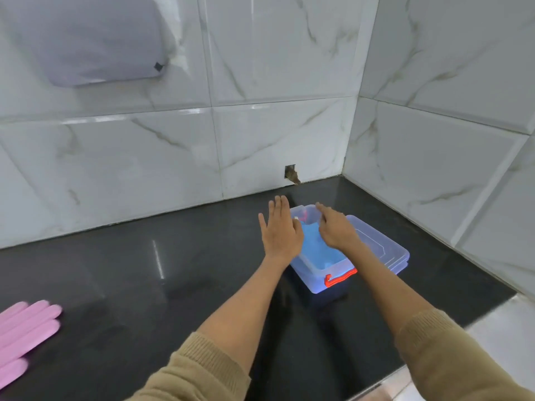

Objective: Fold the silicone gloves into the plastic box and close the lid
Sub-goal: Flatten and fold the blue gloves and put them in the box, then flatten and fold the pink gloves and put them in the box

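1. Clear plastic box (315, 280) is being held open on the black counter (144, 285), its lid (382, 247) lying just beside it.
2. Blue glove (311, 237), apparently folded, is being pressed inside by the flat right hand (337, 230); the left hand (279, 231) is being kept spread.
3. Pink gloves (26, 331) are being left well apart.

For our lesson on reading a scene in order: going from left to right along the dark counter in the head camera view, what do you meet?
Pink glove → left hand → right hand over the open plastic box → clear lid lying beside the box.
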Motion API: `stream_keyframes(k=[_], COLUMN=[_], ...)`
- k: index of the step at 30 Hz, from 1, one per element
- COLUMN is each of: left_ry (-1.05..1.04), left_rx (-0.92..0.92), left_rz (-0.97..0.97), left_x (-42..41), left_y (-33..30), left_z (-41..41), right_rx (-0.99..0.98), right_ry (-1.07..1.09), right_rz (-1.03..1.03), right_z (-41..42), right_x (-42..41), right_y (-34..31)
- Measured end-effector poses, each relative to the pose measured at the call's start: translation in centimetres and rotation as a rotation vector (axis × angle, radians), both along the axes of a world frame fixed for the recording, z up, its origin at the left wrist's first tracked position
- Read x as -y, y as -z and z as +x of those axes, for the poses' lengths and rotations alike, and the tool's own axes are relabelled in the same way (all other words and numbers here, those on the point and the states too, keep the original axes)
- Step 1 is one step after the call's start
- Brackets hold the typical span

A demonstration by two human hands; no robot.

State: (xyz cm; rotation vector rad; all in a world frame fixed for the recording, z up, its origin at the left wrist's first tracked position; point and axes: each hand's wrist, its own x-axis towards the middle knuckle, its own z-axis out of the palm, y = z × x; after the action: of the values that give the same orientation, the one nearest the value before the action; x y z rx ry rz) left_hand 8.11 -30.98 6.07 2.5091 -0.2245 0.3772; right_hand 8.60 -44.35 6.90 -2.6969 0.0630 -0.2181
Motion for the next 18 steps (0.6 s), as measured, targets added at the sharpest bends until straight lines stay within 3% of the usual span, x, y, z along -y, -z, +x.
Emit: stream_keyframes(k=[2,7,11,18], left_ry=[-0.006,-0.019,-0.189,-0.499], left_rx=[0.037,0.097,0.063,-0.093], left_rz=[-0.014,0.002,0.021,0.024], left_x=[-2.6,-10.1,-18.3,-29.4], left_y=[-0.7,-0.7,1.2,5.5], left_z=[-0.2,-1.6,-4.4,-11.2], right_rx=[0.091,0.169,0.002,-0.194], right_ry=[0.051,-0.104,-0.274,-0.512], right_rz=[0.129,0.162,0.322,0.287], right_z=[-0.2,-1.6,-3.4,-7.7], right_x=[-2.2,-11.9,-20.6,-31.1], right_y=[-0.8,-1.7,0.5,5.1])
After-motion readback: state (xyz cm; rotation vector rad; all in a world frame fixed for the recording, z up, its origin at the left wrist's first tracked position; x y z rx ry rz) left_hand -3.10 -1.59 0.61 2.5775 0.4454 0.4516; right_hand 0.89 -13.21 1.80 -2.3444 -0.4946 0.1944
